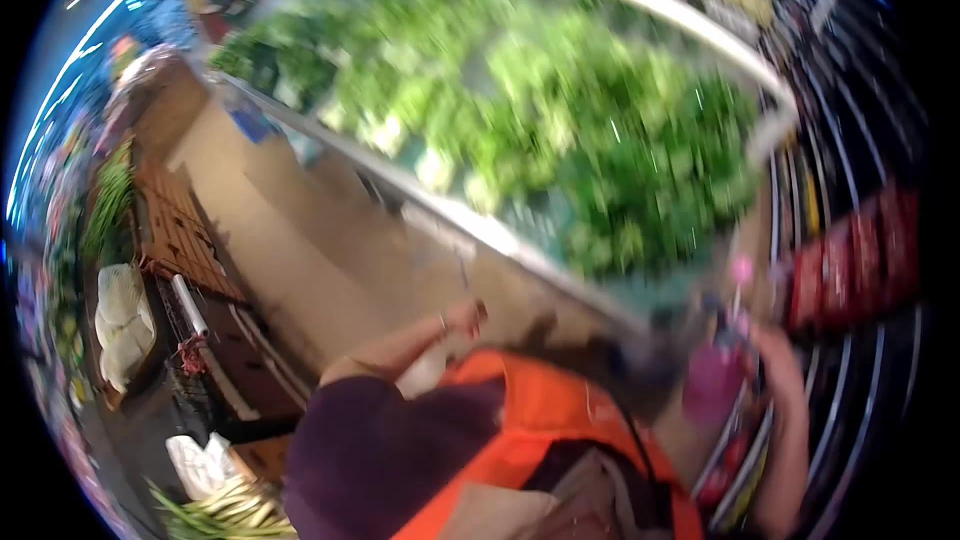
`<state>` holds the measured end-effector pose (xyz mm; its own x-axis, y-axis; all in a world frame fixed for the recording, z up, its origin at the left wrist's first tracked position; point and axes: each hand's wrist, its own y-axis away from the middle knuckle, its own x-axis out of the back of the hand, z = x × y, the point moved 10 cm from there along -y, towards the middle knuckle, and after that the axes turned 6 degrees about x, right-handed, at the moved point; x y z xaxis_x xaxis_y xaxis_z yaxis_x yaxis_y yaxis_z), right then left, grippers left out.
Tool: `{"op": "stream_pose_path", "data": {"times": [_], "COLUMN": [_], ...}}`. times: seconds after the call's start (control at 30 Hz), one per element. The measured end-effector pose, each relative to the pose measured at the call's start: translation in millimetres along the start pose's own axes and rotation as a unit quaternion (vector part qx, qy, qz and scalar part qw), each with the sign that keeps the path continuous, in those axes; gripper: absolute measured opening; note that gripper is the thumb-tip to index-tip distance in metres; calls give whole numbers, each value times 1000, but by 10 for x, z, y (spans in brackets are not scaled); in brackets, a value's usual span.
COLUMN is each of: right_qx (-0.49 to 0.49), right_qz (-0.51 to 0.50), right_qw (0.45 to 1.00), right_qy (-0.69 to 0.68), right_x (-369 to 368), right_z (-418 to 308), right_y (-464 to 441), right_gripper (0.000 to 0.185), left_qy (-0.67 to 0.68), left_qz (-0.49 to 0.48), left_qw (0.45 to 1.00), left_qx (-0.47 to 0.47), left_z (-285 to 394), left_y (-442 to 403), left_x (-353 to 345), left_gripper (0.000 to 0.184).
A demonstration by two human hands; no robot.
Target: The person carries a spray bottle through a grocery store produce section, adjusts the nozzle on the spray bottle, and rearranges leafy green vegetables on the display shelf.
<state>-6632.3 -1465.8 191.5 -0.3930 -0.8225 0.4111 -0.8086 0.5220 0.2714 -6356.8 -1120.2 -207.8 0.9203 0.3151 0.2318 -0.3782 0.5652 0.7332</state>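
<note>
A translucent pink bottle with a dark neck and a pink tip above it is in my right hand, at the lower right. The fingers wrap round its upper part, near the neck. My left hand hangs in front of my orange apron, beside the leafy greens stand. Blur and its small size hide how its fingers are set, and nothing shows clearly in it. Heads of leafy greens fill the white-edged display stand ahead of both hands.
Red packages sit on dark shelving at the right. Along the left stand wooden crates, wrapped pale vegetables and long green stalks. A tan floor runs between crates and stand.
</note>
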Motion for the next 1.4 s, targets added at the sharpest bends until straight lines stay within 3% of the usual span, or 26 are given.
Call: {"op": "stream_pose_path", "data": {"times": [0.03,0.07,0.1,0.13,0.23,0.3,0.37,0.5,0.6,0.73,0.87,0.97,1.03,1.2,1.33,1.4], "right_qx": [14,-19,-26,14,0,-13,-20,-12,-9,37,67,120,88,59,-27,-21], "right_qz": [26,71,-11,-26,23,1,28,-19,38,139,194,212,194,98,16,-3], "right_qw": [999,997,999,997,995,985,988,964,910,873,889,893,895,954,945,950], "right_qy": [20,-37,-41,-66,-96,-169,-150,-265,-412,-466,-409,-377,-391,-277,-325,-312], "right_x": [86,12,29,-6,12,-114,-201,-512,-455,-252,-95,-107,-157,-1047,-1951,-2365], "right_z": [162,119,316,339,622,899,1044,1130,1138,1099,956,537,491,-158,-158,-192], "right_y": [73,227,256,295,466,525,649,704,660,578,389,347,191,89,-100,-221], "right_gripper": [32,33,33,34,37,38,38,38,38,39,36,36,36,36,39,40], "left_qy": [-12,10,7,3,10,21,40,29,48,73,82,100,116,199,256,283], "left_qz": [-22,16,20,29,18,39,51,58,77,104,135,149,159,174,176,189], "left_qw": [999,1000,1000,999,999,997,996,995,994,992,987,983,980,962,944,933], "left_qx": [24,1,12,21,44,58,65,81,65,7,-30,-37,-21,62,110,116], "left_z": [-273,-240,-232,-249,-565,-723,-845,-903,-850,-849,-655,-954,-1189,-2207,-2825,-3059], "left_y": [-82,126,346,494,712,902,1040,1321,1347,1193,1396,1471,1599,1764,2007,2171], "left_x": [-173,-256,-398,-501,-846,-963,-1060,-1189,-1142,-949,-667,-442,-253,169,374,448], "left_gripper": [29,29,29,29,29,29,28,25,24,23,21,20,20,24,24,25]}}
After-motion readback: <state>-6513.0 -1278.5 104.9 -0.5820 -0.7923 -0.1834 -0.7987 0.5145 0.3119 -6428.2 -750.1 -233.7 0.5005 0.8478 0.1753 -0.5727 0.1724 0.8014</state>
